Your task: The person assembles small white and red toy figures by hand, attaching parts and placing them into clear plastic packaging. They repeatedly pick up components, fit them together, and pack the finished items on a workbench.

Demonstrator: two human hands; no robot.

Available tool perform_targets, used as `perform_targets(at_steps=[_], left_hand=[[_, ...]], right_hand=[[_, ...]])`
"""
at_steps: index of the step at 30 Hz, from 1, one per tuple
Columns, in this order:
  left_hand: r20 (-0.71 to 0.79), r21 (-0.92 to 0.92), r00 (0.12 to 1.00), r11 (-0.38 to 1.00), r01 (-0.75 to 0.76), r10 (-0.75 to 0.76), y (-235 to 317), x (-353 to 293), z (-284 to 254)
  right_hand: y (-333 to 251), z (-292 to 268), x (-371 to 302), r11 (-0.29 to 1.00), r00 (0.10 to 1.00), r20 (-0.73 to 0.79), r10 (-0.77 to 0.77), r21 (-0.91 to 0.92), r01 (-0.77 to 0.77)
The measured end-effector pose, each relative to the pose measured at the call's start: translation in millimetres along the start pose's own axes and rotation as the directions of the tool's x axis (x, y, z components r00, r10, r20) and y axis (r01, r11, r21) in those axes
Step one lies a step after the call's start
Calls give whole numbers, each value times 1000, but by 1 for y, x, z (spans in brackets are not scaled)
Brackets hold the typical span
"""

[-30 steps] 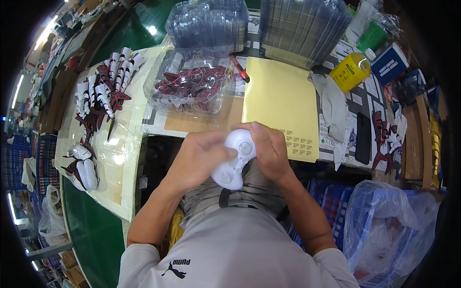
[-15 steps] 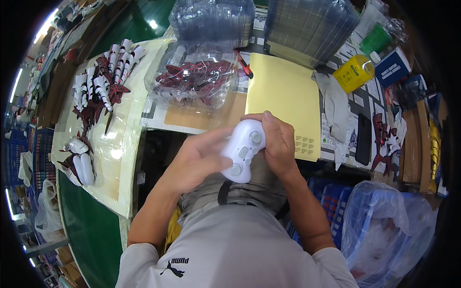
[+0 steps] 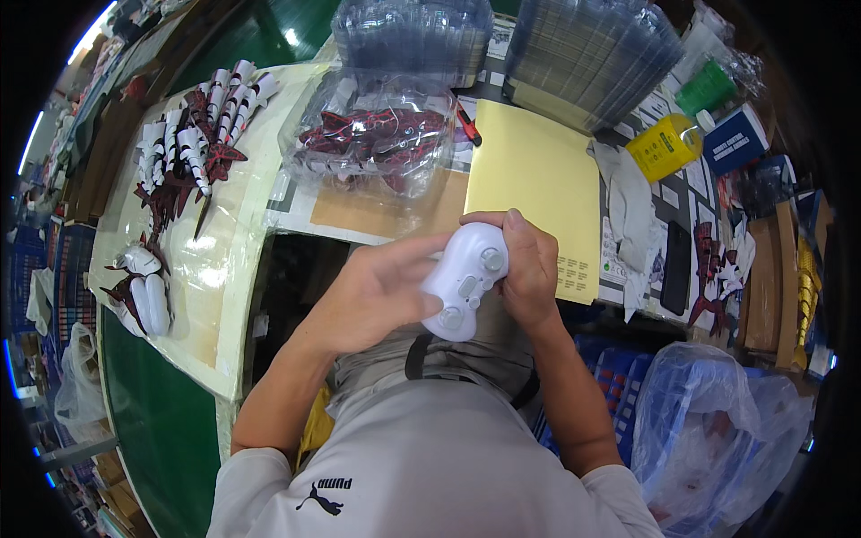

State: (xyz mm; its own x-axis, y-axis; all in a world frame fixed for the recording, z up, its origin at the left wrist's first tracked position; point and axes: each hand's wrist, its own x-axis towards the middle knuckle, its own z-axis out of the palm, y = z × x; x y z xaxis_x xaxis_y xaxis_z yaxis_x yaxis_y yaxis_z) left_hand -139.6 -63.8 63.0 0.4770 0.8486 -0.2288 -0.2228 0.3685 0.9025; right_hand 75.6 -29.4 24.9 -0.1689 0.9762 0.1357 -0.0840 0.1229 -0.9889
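A white gamepad-style remote controller (image 3: pixel 465 282), with two round grey sticks and small grey buttons, is held tilted above my lap. My right hand (image 3: pixel 531 269) is closed around its right end, thumb along the upper edge and fingers mostly hidden beneath. At the left side, my left hand (image 3: pixel 369 294) is slightly blurred. Its thumb touches the lower left end near a stick, while the other fingers reach to the controller's upper left edge and partly behind it.
A clear bag with dark red toy parts (image 3: pixel 386 134) lies ahead, beside yellow sheets (image 3: pixel 534 193), a red cutter (image 3: pixel 468 125) and stacked clear plastic trays (image 3: pixel 592 58). White-and-black toy pieces (image 3: pixel 211 125) lie left. A yellow bottle (image 3: pixel 664 148), black phone (image 3: pixel 677 267) and bag-lined blue crate (image 3: pixel 700 430) are right.
The controller and both hands appear slightly further right, and the surroundings have shifted a little in view. My left thumb has moved slightly along the controller's lower left end.
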Motion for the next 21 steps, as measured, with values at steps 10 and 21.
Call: perform_targets(at_steps=[10, 21], left_hand=[[20, -159, 993, 981, -113, 118, -16, 2, -1], [-441, -133, 878, 954, -268, 185, -44, -4, -15]], right_hand=[[16, 5, -2, 1000, 987, -157, 27, 4, -26], [6, -1, 20, 907, 993, -88, -76, -420, 32]])
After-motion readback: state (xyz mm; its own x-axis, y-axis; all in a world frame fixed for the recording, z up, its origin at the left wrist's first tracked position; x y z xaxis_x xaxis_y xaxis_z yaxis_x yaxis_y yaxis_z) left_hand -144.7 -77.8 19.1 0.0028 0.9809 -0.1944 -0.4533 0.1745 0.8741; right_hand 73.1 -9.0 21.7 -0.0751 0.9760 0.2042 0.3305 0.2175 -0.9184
